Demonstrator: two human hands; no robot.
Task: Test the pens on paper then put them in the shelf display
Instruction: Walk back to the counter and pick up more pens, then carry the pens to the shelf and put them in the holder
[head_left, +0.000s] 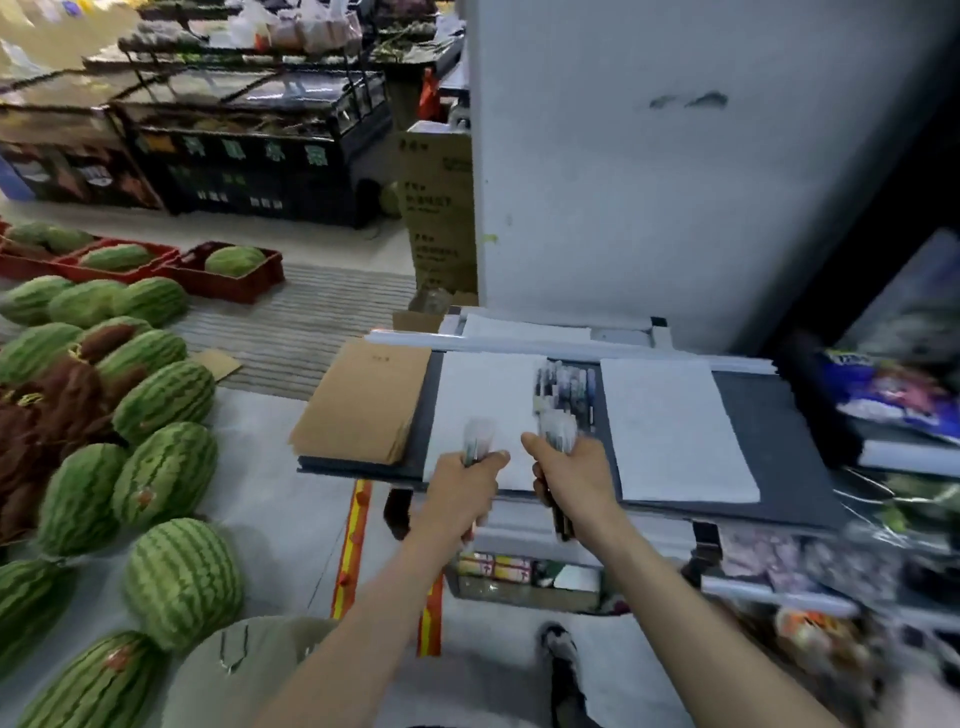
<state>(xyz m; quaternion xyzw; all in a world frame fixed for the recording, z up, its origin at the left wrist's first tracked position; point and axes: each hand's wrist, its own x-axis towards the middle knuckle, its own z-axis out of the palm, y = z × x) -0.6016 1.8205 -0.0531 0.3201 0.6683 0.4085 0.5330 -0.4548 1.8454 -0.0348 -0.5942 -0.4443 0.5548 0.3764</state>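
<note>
Over the near table (779, 415), pens are clamped in the left hand (467, 480) and the right hand (574, 480); more pens (566, 387) lie unshelved on the paper (483, 400).

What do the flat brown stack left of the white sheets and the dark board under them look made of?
The flat brown stack looks like matte kraft paper or thin card: uniform tan, layered edges at its near end. The dark board looks like a matte grey-black panel, possibly plastic or laminate; blur leaves that open.
</note>
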